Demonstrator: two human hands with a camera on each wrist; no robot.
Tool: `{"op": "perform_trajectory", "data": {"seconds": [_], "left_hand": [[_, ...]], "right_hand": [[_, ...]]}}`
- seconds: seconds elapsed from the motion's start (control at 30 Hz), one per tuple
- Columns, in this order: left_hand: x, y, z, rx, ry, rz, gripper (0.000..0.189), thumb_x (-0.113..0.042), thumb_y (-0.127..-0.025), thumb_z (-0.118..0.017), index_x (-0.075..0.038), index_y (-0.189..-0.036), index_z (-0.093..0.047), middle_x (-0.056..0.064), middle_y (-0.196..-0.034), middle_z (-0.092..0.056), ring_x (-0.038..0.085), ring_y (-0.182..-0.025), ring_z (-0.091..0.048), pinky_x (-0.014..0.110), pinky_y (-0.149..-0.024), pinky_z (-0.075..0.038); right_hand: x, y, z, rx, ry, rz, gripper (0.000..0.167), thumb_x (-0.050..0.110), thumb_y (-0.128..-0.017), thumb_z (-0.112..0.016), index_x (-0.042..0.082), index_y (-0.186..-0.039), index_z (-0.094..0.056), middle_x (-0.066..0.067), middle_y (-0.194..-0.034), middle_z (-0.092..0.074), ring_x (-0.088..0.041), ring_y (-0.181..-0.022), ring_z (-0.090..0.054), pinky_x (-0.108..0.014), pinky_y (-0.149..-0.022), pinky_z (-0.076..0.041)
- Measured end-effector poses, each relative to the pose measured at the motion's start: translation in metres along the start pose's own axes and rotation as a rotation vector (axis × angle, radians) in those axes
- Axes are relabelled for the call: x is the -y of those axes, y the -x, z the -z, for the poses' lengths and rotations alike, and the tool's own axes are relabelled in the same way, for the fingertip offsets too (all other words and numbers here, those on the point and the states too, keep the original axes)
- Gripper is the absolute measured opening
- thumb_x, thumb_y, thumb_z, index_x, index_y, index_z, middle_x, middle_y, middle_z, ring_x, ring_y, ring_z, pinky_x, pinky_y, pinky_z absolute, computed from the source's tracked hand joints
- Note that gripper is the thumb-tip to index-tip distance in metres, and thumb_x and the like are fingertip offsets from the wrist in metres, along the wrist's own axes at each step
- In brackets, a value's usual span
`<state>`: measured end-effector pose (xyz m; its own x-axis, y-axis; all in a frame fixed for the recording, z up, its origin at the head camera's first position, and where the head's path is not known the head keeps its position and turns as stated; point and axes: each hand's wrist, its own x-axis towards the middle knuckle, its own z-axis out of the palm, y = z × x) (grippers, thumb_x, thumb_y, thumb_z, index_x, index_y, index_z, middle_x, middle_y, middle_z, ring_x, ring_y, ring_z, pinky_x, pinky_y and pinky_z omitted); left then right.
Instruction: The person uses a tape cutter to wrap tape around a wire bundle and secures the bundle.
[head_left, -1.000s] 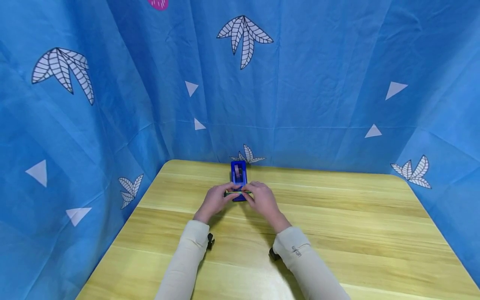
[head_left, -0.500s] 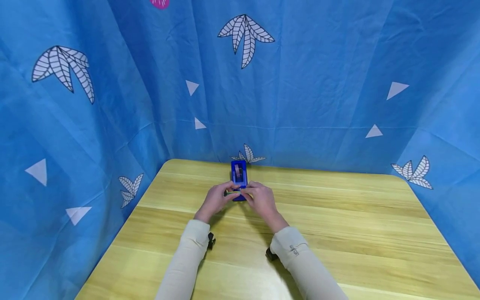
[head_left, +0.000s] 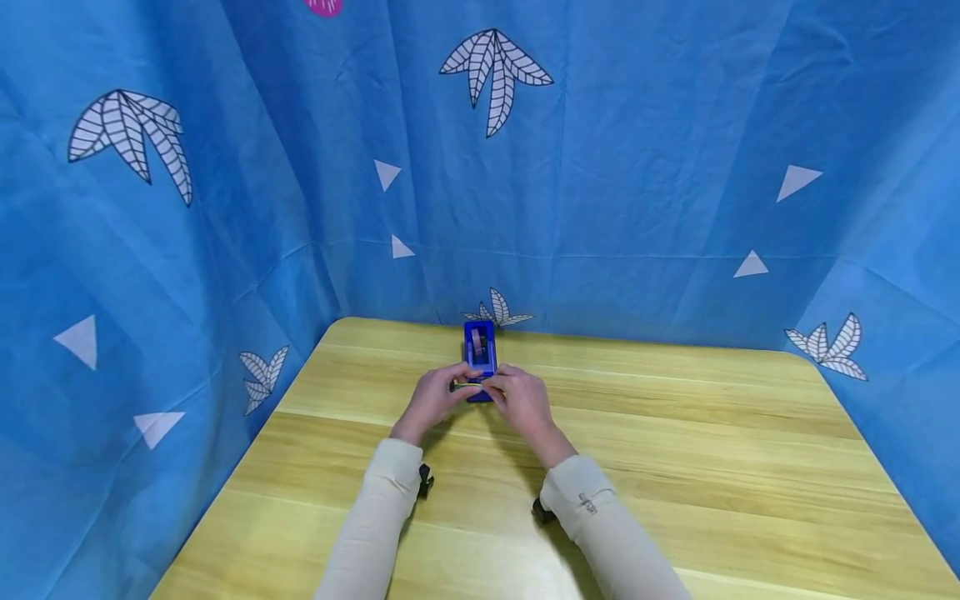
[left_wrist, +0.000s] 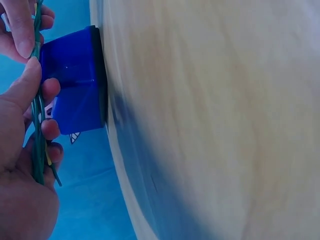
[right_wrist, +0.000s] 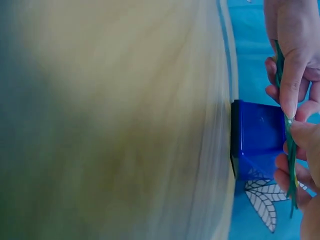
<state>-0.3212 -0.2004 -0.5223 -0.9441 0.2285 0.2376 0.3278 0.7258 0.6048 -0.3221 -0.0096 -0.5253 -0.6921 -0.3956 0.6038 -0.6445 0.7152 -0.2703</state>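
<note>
Both hands hold a thin bundle of green wires (left_wrist: 38,155) with a yellow strand, held level just above the near end of a blue tape dispenser (head_left: 481,368). My left hand (head_left: 432,397) grips the bundle's left part, its fingers curled round it. My right hand (head_left: 522,401) pinches the bundle close by, thumb and fingertips nearly meeting those of the left. In the right wrist view, a small pale spot shows on the wires (right_wrist: 291,160) between the two hands. Loose wire ends stick out past the fingers. A tape roll (head_left: 477,343) sits in the dispenser.
The dispenser stands near the back edge of a wooden table (head_left: 712,467). A blue curtain (head_left: 637,167) with white leaf and triangle prints hangs behind and along the sides. Dark wrist cameras (head_left: 425,481) are strapped under the sleeves.
The right hand has drawn slightly closer to the left along the bundle, and its forearm has shifted a little left. The left hand keeps its hold; the head view has shifted slightly.
</note>
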Motion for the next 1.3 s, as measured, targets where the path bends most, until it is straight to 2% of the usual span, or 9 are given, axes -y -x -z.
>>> {"op": "perform_trajectory", "data": {"seconds": [0.23,0.4,0.53,0.63,0.8,0.87,1.1,1.3], "left_hand": [[-0.001,0.000,0.006,0.019,-0.017,0.014,0.032,-0.022,-0.091,-0.080,-0.021,-0.122,-0.074,0.001,-0.102,-0.075,0.017,-0.090,-0.067,0.038,-0.082,-0.056],[-0.004,-0.003,0.000,0.022,0.014,-0.014,0.020,-0.024,-0.095,-0.075,-0.019,-0.115,-0.073,0.001,-0.112,-0.076,0.018,-0.096,-0.067,0.037,-0.080,-0.055],[-0.005,-0.002,0.001,0.028,0.019,0.007,0.025,-0.024,-0.096,-0.075,-0.020,-0.121,-0.072,0.001,-0.114,-0.075,0.018,-0.097,-0.065,0.037,-0.080,-0.055],[-0.005,-0.001,0.003,0.041,0.033,0.022,0.030,-0.026,-0.098,-0.073,-0.022,-0.127,-0.071,0.002,-0.111,-0.073,0.016,-0.094,-0.064,0.036,-0.080,-0.054],[-0.003,0.002,0.007,0.064,0.078,0.040,0.034,-0.028,-0.100,-0.071,-0.022,-0.133,-0.065,0.002,-0.103,-0.069,0.014,-0.079,-0.061,0.035,-0.075,-0.053],[-0.002,0.005,0.007,0.056,0.091,0.039,0.032,-0.027,-0.100,-0.071,-0.018,-0.130,-0.063,0.003,-0.101,-0.069,0.015,-0.078,-0.062,0.036,-0.076,-0.053],[-0.004,0.011,0.011,0.051,0.067,0.003,0.010,-0.022,-0.101,-0.069,-0.015,-0.106,-0.064,0.003,-0.101,-0.072,0.019,-0.093,-0.066,0.041,-0.085,-0.057],[-0.009,0.016,0.012,0.066,0.041,-0.028,0.006,-0.019,-0.102,-0.068,-0.016,-0.099,-0.063,-0.001,-0.095,-0.073,0.016,-0.089,-0.066,0.037,-0.081,-0.055]], "right_hand": [[0.000,-0.006,0.002,0.128,0.007,0.011,0.003,0.016,-0.091,-0.080,0.015,-0.091,-0.083,0.000,-0.094,-0.078,-0.018,-0.077,-0.073,-0.035,-0.068,-0.060],[-0.011,-0.015,0.022,0.200,0.005,0.033,0.006,0.020,-0.090,-0.082,0.016,-0.095,-0.084,0.002,-0.091,-0.075,-0.013,-0.070,-0.068,-0.032,-0.064,-0.057],[-0.016,-0.016,0.027,0.260,0.001,0.046,0.011,0.023,-0.090,-0.083,0.020,-0.100,-0.084,0.005,-0.093,-0.073,-0.009,-0.069,-0.064,-0.028,-0.063,-0.054],[-0.017,-0.015,0.026,0.257,-0.006,0.046,0.013,0.023,-0.089,-0.083,0.021,-0.102,-0.084,0.005,-0.094,-0.073,-0.009,-0.070,-0.064,-0.028,-0.062,-0.053],[-0.015,-0.013,0.023,0.227,-0.007,0.047,0.013,0.022,-0.089,-0.083,0.021,-0.102,-0.084,0.005,-0.093,-0.072,-0.008,-0.070,-0.063,-0.028,-0.063,-0.054],[-0.015,-0.013,0.022,0.224,-0.005,0.045,0.013,0.023,-0.090,-0.083,0.022,-0.103,-0.084,0.006,-0.093,-0.072,-0.007,-0.070,-0.063,-0.027,-0.063,-0.053],[-0.014,-0.009,0.025,0.205,0.003,0.038,0.015,0.025,-0.090,-0.083,0.024,-0.105,-0.083,0.008,-0.091,-0.070,-0.004,-0.065,-0.056,-0.023,-0.056,-0.045],[-0.012,-0.006,0.031,0.201,0.003,0.050,0.017,0.024,-0.090,-0.083,0.024,-0.107,-0.083,0.007,-0.093,-0.072,-0.005,-0.066,-0.058,-0.023,-0.057,-0.045]]}}
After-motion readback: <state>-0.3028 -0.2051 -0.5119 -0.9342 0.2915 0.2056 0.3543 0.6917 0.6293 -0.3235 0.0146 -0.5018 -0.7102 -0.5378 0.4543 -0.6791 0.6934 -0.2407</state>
